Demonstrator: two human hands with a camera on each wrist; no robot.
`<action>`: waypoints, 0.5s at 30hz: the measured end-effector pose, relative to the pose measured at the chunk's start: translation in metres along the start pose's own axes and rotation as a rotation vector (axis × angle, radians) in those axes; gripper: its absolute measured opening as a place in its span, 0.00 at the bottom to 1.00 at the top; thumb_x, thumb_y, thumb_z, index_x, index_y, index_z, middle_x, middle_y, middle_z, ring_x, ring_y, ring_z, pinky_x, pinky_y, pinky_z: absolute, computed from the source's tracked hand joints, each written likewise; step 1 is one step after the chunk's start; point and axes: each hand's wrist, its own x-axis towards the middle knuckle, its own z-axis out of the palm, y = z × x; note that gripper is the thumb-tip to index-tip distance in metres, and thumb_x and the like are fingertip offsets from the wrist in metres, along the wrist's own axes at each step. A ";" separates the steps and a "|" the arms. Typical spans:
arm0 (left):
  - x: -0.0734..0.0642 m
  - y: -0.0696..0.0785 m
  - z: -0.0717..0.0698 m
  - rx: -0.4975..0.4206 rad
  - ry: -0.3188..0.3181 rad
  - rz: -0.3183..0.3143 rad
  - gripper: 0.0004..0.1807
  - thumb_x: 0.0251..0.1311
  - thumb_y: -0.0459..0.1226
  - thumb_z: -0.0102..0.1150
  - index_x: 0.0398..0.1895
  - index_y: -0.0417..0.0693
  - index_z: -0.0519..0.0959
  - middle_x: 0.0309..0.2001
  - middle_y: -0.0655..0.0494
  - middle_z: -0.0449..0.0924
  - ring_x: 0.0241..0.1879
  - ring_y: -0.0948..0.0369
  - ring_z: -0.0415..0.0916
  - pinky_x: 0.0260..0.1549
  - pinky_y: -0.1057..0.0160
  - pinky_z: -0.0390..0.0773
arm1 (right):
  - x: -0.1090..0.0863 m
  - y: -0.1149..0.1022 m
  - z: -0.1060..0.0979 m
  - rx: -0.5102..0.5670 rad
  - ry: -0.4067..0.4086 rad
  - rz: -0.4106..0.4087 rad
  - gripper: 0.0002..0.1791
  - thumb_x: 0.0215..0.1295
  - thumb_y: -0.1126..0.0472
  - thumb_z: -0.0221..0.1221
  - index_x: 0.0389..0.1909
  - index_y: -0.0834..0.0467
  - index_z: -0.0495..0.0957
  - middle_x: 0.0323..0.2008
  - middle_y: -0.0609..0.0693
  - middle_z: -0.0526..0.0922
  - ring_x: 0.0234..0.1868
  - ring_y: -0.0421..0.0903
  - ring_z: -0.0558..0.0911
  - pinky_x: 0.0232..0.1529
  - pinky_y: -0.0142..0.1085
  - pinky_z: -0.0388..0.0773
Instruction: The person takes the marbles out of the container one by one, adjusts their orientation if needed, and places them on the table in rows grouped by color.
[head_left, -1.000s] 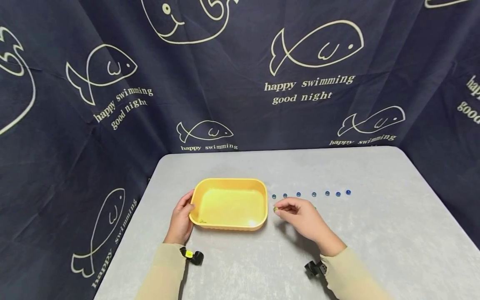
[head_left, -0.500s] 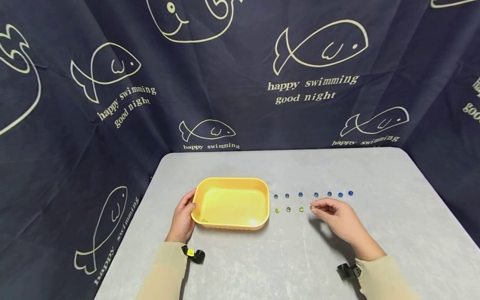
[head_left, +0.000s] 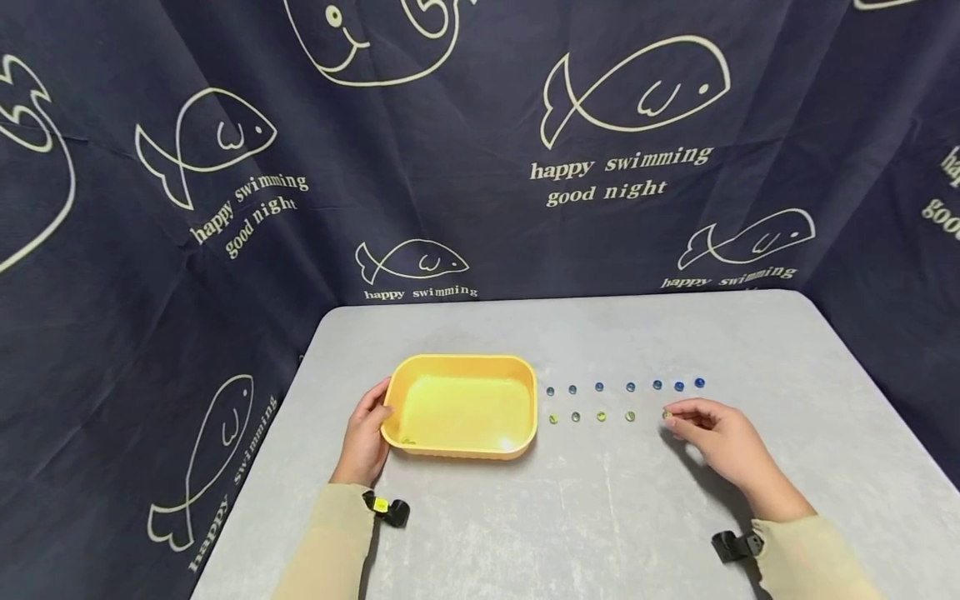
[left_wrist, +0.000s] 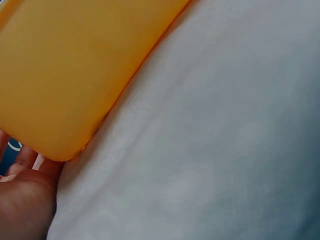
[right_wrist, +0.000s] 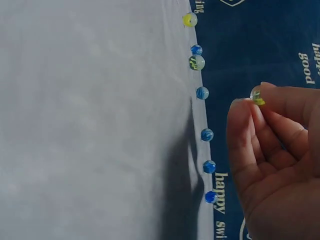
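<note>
My left hand (head_left: 365, 433) grips the left wall of a yellow plastic tub (head_left: 521, 454), thumb over the rim and fingers outside. In the left wrist view, the fingers lie against the tub's outer corner. My right hand (head_left: 720, 437) pinches a clear marble (right_wrist: 256, 95) with a yellow-green swirl between thumb and fingertips. It is just right of a front row of yellow-green marbles (head_left: 601, 417). Behind that runs a longer row of blue marbles (head_left: 630, 387). The head view cannot tell whether the pinched marble touches the table.
A grey table (head_left: 525, 533) lies under everything, its far edge close to a dark blue curtain (head_left: 480, 167) with white fish prints. Something small and greenish (head_left: 408, 441) shows inside the tub's front left corner.
My right hand has moved rightward from beside the tub, past the front row of marbles, uncovering those it hid. My left hand stays on the tub.
</note>
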 end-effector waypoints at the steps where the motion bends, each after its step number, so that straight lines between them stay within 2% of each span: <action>1: 0.000 0.000 0.000 -0.003 -0.002 -0.001 0.30 0.70 0.23 0.42 0.76 0.39 0.64 0.76 0.46 0.60 0.74 0.52 0.59 0.64 0.62 0.74 | 0.001 0.001 0.000 -0.001 -0.001 0.001 0.12 0.69 0.62 0.66 0.48 0.64 0.86 0.36 0.54 0.88 0.32 0.36 0.84 0.31 0.27 0.77; 9: 0.000 0.001 0.000 -0.016 -0.006 -0.006 0.30 0.70 0.23 0.43 0.76 0.39 0.64 0.75 0.46 0.61 0.74 0.53 0.60 0.66 0.59 0.72 | 0.008 0.008 0.004 0.018 -0.064 0.049 0.12 0.70 0.61 0.66 0.47 0.65 0.85 0.33 0.53 0.87 0.30 0.39 0.83 0.24 0.33 0.78; 15: -0.001 0.002 0.001 -0.011 0.002 -0.010 0.31 0.70 0.23 0.43 0.76 0.39 0.64 0.75 0.47 0.60 0.74 0.53 0.59 0.66 0.59 0.71 | 0.019 0.016 0.002 0.035 -0.076 0.068 0.13 0.71 0.61 0.65 0.48 0.67 0.84 0.37 0.56 0.88 0.33 0.40 0.84 0.31 0.32 0.82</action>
